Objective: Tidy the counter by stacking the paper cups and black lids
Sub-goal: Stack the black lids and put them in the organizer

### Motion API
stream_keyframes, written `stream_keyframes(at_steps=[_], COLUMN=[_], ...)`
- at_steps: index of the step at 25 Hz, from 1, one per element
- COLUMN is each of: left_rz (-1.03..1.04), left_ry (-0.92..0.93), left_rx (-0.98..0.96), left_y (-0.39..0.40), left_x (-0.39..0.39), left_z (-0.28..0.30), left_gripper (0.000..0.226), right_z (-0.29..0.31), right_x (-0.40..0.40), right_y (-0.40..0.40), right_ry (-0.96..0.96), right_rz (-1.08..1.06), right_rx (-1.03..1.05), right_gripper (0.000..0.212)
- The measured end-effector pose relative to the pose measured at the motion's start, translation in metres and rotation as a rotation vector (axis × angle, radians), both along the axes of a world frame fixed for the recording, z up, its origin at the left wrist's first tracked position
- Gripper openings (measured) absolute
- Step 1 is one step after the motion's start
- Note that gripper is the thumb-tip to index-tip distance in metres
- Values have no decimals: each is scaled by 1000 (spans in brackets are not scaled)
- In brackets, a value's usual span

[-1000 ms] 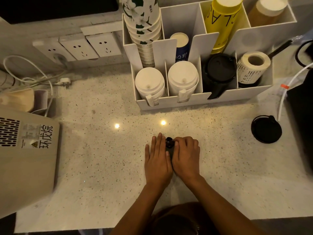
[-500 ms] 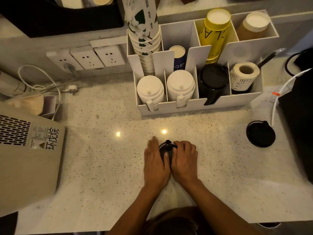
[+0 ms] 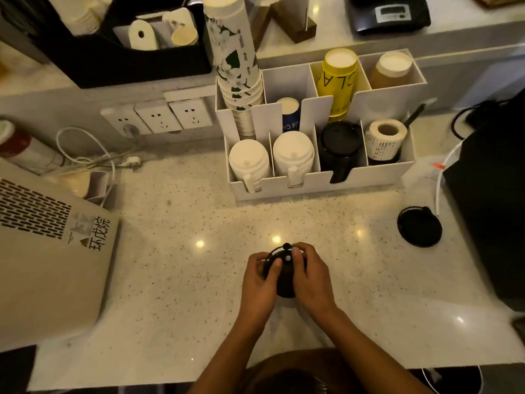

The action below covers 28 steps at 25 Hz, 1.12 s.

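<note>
A stack of black lids is clasped between both hands near the front edge of the counter.

The fingers of the left hand and right hand are curled around the round, glossy stack from either side, thumbs laid on top; its lower part is hidden by the palms, so the number of lids cannot be told. A single black lid is seen lying flat on the speckled stone towards the right edge. At the back edge a white divided organiser is set, in which white lids, more black lids, a label roll and tall stacks of paper cups are held. A beige appliance is cut off at the left edge.
</note>
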<state>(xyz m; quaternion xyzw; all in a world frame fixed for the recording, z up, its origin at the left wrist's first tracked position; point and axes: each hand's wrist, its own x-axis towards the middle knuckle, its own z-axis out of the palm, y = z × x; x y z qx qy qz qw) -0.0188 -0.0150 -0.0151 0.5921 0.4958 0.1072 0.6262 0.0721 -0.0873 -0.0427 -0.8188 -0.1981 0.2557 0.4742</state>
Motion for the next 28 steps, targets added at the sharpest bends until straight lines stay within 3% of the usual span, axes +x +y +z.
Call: stream_keyframes(at_steps=[3, 8, 13, 19, 22, 28], left_rz=[-3, 76, 187, 149, 141, 191], left_ry=[-159, -225, -355, -376, -391, -377], left_rx=[-365, -474, -899, -931, -943, -931], left_y=[-6, -37, -68, -88, -88, -69], left_x=[-2, 14, 39, 67, 78, 87], left_z=[18, 30, 38, 31, 24, 2], left_gripper=[29, 39, 39, 41, 39, 43], right_z=[14, 34, 40, 34, 31, 5], right_x=[8, 10, 30, 58, 86, 173], right_y=[-21, -51, -72, -95, -107, -142], right_ry=[36, 191, 181, 51, -102, -319], right_rz=[-24, -49, -94, -98, -52, -241], right_rx=[46, 107, 95, 17, -53, -370], right_gripper=[21, 25, 22, 25, 41, 66])
